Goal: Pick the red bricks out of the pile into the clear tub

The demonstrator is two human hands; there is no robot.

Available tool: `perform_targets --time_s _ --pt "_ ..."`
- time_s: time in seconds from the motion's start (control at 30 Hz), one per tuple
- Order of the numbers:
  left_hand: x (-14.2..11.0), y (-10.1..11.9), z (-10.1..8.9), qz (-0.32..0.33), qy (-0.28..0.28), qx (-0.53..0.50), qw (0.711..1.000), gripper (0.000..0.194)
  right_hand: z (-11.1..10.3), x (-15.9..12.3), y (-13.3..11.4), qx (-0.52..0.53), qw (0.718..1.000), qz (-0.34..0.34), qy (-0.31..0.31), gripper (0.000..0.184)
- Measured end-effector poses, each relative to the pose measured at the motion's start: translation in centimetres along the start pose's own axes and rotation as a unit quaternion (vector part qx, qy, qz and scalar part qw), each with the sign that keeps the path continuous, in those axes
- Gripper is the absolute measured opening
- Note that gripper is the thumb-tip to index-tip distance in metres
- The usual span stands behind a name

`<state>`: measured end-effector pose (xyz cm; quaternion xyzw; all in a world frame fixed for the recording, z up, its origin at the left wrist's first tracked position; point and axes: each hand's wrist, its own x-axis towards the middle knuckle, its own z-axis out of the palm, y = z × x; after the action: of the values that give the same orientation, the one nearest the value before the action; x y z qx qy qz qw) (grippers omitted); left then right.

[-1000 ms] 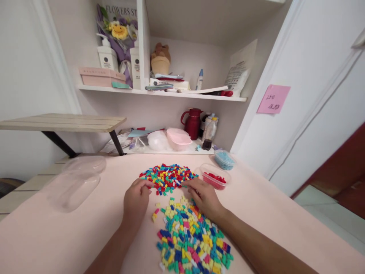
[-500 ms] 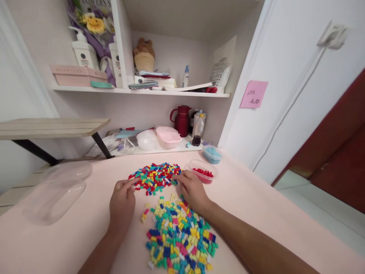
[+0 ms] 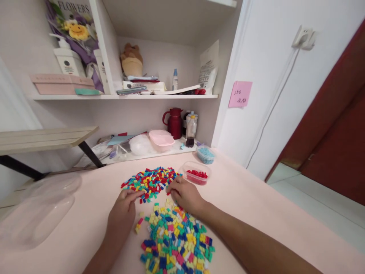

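Two heaps of small coloured plastic bricks lie on a pink table (image 3: 256,205): a far heap (image 3: 149,179) and a near heap (image 3: 175,238). My left hand (image 3: 123,210) rests at the far heap's near left edge, fingers curled with the tips among the bricks. At that heap's near right edge my right hand (image 3: 184,194) lies palm down, fingertips pinched at a brick. What either hand holds is too small to name.
A clear tub of red bricks (image 3: 196,177) and one of blue bricks (image 3: 205,154) stand right of the far heap. Clear plastic lids (image 3: 40,207) lie at the left. A red jug (image 3: 173,122), bottles and a pink box (image 3: 161,139) sit behind, under a cluttered shelf (image 3: 125,97).
The view has swung right and down a little. Both hands stayed at the near edge of the far heap; my right hand drew slightly back toward me.
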<state>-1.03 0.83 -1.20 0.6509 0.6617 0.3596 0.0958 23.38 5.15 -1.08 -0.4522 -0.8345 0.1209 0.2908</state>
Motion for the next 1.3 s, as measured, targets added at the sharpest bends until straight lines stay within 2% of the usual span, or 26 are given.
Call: perform_targets --time_s 0.13,0.27,0.4,0.5,0.7,0.83,0.97,1.07,1.17,1.3 --pt "0.1 -0.1 0.1 0.006 -0.013 -0.007 1.0 0.042 -0.1 0.2 0.5 0.039 0.999 0.013 0.0 0.027" --pt "0.1 0.2 -0.3 0.0 0.012 -0.038 0.999 0.037 -0.1 0.4 1.2 0.048 0.998 -0.019 -0.029 0.028" --pt "-0.3 0.6 -0.8 -0.052 0.051 -0.065 0.995 0.035 -0.5 0.5 1.7 0.055 0.995 -0.053 -0.062 0.021" --pt "-0.6 0.9 -0.9 -0.096 0.054 -0.064 0.992 0.034 -0.8 0.4 1.6 0.061 0.994 -0.061 -0.067 0.02" --pt "-0.8 0.8 -0.6 -0.082 0.048 -0.016 0.995 0.035 -1.5 0.3 0.3 0.042 0.995 -0.074 -0.054 0.021" --pt "-0.7 0.6 -0.3 -0.06 0.038 -0.012 0.997 0.038 -3.8 0.9 0.1 0.038 0.995 -0.091 0.014 0.022" --pt "-0.7 0.6 0.2 -0.018 0.009 -0.01 1.0 0.039 -7.3 1.2 1.6 -0.008 0.992 -0.056 0.112 0.018" --pt "-0.7 0.5 0.6 0.013 -0.016 0.005 1.0 0.04 -9.2 1.0 3.2 -0.106 0.984 0.025 0.14 0.019" --pt "-0.8 0.5 0.9 0.026 -0.02 0.022 0.999 0.042 -10.0 0.8 4.3 -0.181 0.972 0.09 0.118 0.022" --pt "-0.8 0.6 0.9 0.027 -0.015 0.049 0.998 0.045 -9.9 0.7 4.7 -0.225 0.965 0.124 0.047 0.024"
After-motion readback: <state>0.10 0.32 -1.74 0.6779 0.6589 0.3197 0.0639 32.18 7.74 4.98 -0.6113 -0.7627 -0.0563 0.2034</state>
